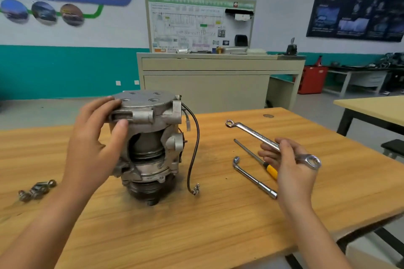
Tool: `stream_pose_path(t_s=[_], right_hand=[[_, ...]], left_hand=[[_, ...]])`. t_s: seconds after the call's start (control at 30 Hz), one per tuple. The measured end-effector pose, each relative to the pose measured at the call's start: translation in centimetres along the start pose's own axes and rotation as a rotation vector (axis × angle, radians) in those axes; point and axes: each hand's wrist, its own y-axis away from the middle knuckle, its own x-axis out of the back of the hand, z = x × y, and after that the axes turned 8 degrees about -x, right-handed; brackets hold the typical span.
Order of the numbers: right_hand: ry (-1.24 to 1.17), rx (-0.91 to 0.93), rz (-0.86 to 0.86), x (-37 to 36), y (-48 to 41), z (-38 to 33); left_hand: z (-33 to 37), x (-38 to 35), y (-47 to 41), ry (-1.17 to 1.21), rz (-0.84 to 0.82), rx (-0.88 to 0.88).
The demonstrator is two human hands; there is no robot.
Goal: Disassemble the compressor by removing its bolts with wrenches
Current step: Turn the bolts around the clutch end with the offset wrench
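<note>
Vehicle-training workshop.
White wiring-diagram trainer board (pixel 196 26) on beige metal cabinet (pixel 207 81); chrome L-shaped socket wrench (pixel 254 179) lying on wooden workbench (pixel 196 225).

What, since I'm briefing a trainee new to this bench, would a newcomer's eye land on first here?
The grey metal compressor stands upright in the middle of the wooden table, with the left hand gripping its top cover. To its right, the right hand holds a double-ended ring wrench just above a yellow-handled screwdriver and an L-shaped socket wrench lying on the table.

Dull grey compressor (pixel 150 137) at the left hand (pixel 94 144); shiny silver wrench (pixel 253 135) in the right hand (pixel 290 166); yellow-handled screwdriver (pixel 271 170) behind it; tan wood-grain table (pixel 218 214) beneath.
</note>
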Motion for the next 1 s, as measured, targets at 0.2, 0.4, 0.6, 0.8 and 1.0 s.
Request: stream_pose_path(t_s=[0.2,0.4,0.6,0.8,1.0], right_hand=[[0.171,-0.226,0.011,2.9,-2.7,4.1],[0.374,-0.382,-0.081,3.0,-6.8,5.5],[0.475,-0.508,-0.26,3.0,-7.7,4.7],[1.148,-0.112,-0.297,4.0,-6.7,5.3],[1.36,-0.036,-0.272,3.9,-6.5,5.9]], left_hand=[[-0.2,0.4,0.1,-0.047,0.006,-0.022],[-0.1,0.5,0.1,-0.049,-0.002,-0.04],[-0.1,0.6,0.1,-0.048,-0.02,-0.038],[-0.1,0.6,0.1,-0.065,-0.019,-0.026],[0.2,0.8,0.1,-0.036,-0.026,-0.002]])
